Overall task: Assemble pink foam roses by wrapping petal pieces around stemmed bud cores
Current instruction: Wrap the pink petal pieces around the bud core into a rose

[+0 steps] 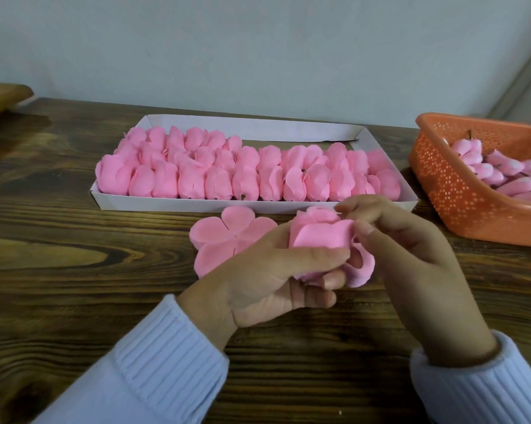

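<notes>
Gripping half-wrapped rose [319,237] w/ left hand [267,280], right hand [405,249] pinching its edge (flat petal piece [224,237] lies beside).

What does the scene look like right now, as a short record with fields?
Left hand: grips the half-wrapped rose from below
Right hand: pinches a petal of that rose
Flat petal piece: on the wooden table, partly behind the left hand
White tray: rows of wrapped roses
Orange basket: stemmed bud cores
</notes>
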### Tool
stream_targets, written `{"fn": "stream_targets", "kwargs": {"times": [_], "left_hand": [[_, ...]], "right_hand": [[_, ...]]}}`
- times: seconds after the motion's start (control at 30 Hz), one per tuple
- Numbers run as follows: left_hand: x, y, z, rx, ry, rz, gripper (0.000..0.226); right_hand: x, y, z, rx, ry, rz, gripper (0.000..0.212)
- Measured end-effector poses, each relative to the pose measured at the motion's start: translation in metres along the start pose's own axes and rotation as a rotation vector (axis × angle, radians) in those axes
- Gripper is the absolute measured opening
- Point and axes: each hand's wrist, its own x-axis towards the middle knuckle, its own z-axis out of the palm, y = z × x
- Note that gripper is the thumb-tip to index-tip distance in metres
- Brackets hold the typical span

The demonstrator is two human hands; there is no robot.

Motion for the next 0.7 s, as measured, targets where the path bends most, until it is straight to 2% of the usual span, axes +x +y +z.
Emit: {"fn": "stream_targets", "kwargs": {"times": [0.2,0.3,0.5,0.7], "left_hand": [[0.0,0.001,-0.004,-0.12,-0.089,-0.053,0.051],[0.0,0.001,-0.003,-0.118,-0.13,-0.087,0.041],[0.0,0.0,-0.002,-0.119,-0.116,-0.131,0.047],[0.0,0.001,-0.001,-0.156,-0.102,-0.15,0.049]], "right_hand": [[-0.001,0.004,-0.005,0.144,-0.027,0.089,0.013],[-0.002,0.001,-0.004,0.14,-0.05,0.106,0.013],[-0.003,-0.004,-0.003,0.152,-0.067,0.148,0.009],[-0.003,-0.008,-0.002,0.322,-0.086,0.173,0.027]]}}
